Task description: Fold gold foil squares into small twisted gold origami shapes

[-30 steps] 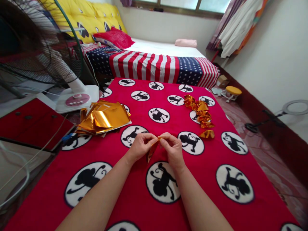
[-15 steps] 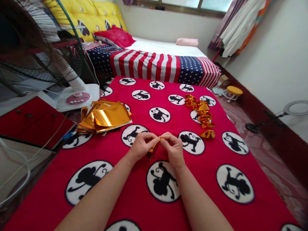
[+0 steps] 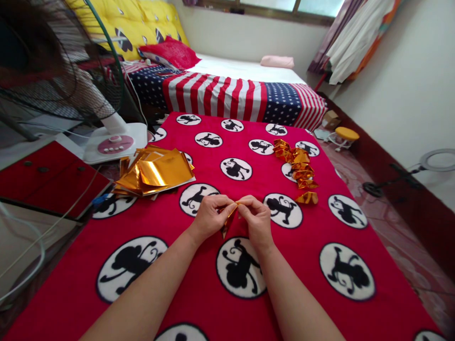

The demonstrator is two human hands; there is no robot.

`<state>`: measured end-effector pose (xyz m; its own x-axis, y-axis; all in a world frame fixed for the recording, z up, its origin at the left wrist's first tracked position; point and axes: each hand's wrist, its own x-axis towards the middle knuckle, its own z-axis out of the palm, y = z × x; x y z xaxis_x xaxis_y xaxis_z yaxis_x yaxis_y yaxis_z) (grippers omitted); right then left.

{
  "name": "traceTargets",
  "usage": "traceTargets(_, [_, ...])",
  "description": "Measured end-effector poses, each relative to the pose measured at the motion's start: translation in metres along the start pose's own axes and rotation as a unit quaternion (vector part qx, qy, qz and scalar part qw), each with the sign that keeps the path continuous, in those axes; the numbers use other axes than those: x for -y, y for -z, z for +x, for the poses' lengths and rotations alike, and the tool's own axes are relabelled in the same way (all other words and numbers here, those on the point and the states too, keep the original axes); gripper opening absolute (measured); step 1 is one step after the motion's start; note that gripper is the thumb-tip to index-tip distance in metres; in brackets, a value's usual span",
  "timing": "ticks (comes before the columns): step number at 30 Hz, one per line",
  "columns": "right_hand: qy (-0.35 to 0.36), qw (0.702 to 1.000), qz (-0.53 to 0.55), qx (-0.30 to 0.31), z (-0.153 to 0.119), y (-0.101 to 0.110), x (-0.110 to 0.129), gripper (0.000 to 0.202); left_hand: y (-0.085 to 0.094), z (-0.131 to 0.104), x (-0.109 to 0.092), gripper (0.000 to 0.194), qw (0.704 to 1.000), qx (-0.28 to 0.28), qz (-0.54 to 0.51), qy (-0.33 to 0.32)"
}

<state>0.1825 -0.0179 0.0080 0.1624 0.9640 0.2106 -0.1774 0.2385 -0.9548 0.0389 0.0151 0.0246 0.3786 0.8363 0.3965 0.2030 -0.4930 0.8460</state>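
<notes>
A small folded piece of gold foil paper hangs between my two hands over the middle of the red cloth. My left hand pinches its upper edge between thumb and fingers. From the other side my right hand pinches the tip, its fingertips meeting those of the left. The fingers hide much of the foil. Left of my hands lies a stack of flat gold foil sheets. To the right, several folded gold foil pieces sit in a row, with one folded piece at the near end.
An electric fan stands at the left, beside a red-fronted cabinet with a cable across it. Beyond the table is a bed with a flag-patterned cover. A yellow stool and a ring-shaped stand are at the right.
Both hands stay in nearly the same place, still pinching the foil. The hanging part of the foil has shifted slightly to the right.
</notes>
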Motion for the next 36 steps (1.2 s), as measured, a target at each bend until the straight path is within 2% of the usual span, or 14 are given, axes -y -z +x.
traceTargets(9, [0.017, 0.999, -0.031, -0.019, 0.0, -0.001, 0.001, 0.004, 0.0, 0.001, 0.003, 0.022, 1.0, 0.014, 0.018, -0.022])
traceTargets(20, [0.086, 0.987, -0.132, -0.038, -0.005, -0.002, 0.005, 0.008, 0.001, 0.001, 0.002, 0.029, 0.998, 0.054, 0.007, -0.01])
traceTargets(24, [0.103, 0.978, -0.176, -0.043, -0.005, -0.002, 0.008, 0.009, 0.003, 0.002, -0.001, 0.034, 0.997, 0.07, -0.012, 0.02])
traceTargets(29, [0.114, 0.971, -0.205, -0.036, -0.004, -0.001, 0.01, 0.01, 0.007, 0.0, -0.001, 0.047, 0.988, 0.079, -0.09, 0.098])
traceTargets(36, [0.148, 0.96, -0.238, -0.019, -0.002, 0.0, 0.011, 0.01, 0.006, 0.001, 0.006, 0.025, 0.984, 0.075, -0.081, 0.141])
